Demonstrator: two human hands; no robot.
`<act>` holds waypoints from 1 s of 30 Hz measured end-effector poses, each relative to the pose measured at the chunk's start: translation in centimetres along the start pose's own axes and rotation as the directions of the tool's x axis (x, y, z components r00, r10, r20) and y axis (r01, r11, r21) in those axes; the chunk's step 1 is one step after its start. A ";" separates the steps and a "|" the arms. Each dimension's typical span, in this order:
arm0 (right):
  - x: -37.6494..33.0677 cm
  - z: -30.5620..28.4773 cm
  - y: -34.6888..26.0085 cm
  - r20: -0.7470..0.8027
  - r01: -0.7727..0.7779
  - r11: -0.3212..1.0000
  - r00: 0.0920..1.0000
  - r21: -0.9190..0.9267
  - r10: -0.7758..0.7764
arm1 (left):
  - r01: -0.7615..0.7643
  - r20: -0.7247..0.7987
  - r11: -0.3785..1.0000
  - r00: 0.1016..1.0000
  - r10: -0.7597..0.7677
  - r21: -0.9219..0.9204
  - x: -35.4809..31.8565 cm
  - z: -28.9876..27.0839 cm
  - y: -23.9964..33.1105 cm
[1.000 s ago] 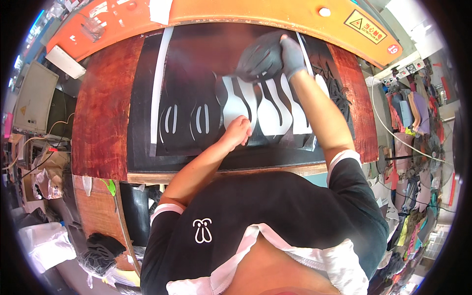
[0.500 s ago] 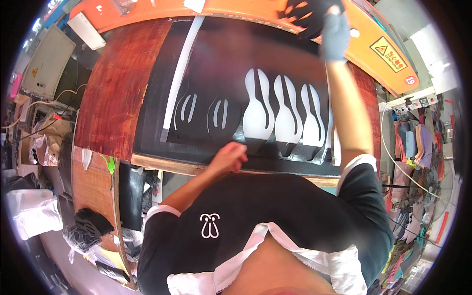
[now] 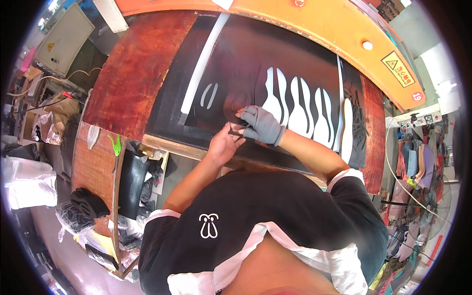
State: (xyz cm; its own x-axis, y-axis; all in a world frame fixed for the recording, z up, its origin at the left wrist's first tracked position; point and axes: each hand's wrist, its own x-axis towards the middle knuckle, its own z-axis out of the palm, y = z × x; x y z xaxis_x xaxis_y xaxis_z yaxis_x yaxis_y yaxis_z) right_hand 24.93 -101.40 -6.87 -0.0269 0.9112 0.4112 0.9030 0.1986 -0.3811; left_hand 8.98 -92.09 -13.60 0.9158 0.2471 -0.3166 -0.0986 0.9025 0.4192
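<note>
Hands: my left hand (image 3: 225, 143) and gloved right hand (image 3: 263, 126), apart earlier, now meet.
Piece (image 3: 235, 132): dark, thin, held between them.

A reddish-brown worktop (image 3: 140, 73) spreads toward 10 o'clock, with a pale metal cabinet (image 3: 64, 39) beyond it. At 9 o'clock a smaller brown wooden table (image 3: 88, 164) stands beside it; grey floor (image 3: 56, 243) shows at 8. White light (image 3: 437, 69) glares at 2 o'clock, and colourful clutter (image 3: 418, 152) crowds the room's edge at 3.
</note>
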 end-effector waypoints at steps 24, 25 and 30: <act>5.8 -4.1 7.4 0.030 -0.357 0.162 0.477 0.920 0.879 | 0.004 -0.063 0.602 0.995 0.077 0.799 6.9 7.4 5.5; 5.7 -3.5 7.1 0.056 -0.380 0.160 0.499 0.911 0.865 | 0.019 -0.076 0.583 0.994 0.074 0.812 7.9 7.5 5.5; 5.3 -2.6 6.4 0.057 -0.334 0.124 0.482 0.934 0.874 | -0.034 -0.027 0.521 0.994 0.108 0.853 9.3 6.5 4.8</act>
State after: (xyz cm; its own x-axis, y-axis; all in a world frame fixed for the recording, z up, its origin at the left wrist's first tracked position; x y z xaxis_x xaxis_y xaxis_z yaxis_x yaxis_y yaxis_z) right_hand 31.68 -96.17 -5.00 0.7521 0.6335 -0.1817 -0.2798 0.0572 -0.9584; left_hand 19.51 -87.79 -9.02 0.8891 0.3523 -0.2923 0.2499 0.1615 0.9547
